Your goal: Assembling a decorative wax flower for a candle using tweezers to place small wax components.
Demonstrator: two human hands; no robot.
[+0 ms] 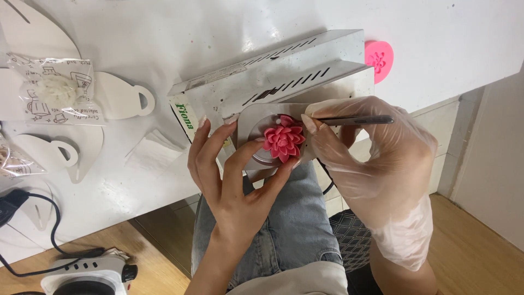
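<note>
A pink layered flower (284, 140) sits on a round metal disc (262, 157), over a small white square plate (252, 117). My bare left hand (229, 180) cups the disc from below, thumb and fingers at its rim. My right hand (371, 158), in a clear glove, pinches metal tweezers (355, 120) whose tips sit by a tiny white bead (278, 121) at the flower's top edge. Both hands hover above my lap, in blue jeans.
A silver vented metal box (273, 74) lies on the white table (164, 33) just behind the flower. A pink heart-shaped mould (379, 59) is at its right. White cup-shaped cutouts (123, 98) and clear bags (52, 90) lie left. A small electric hotplate (90, 276) sits on the floor.
</note>
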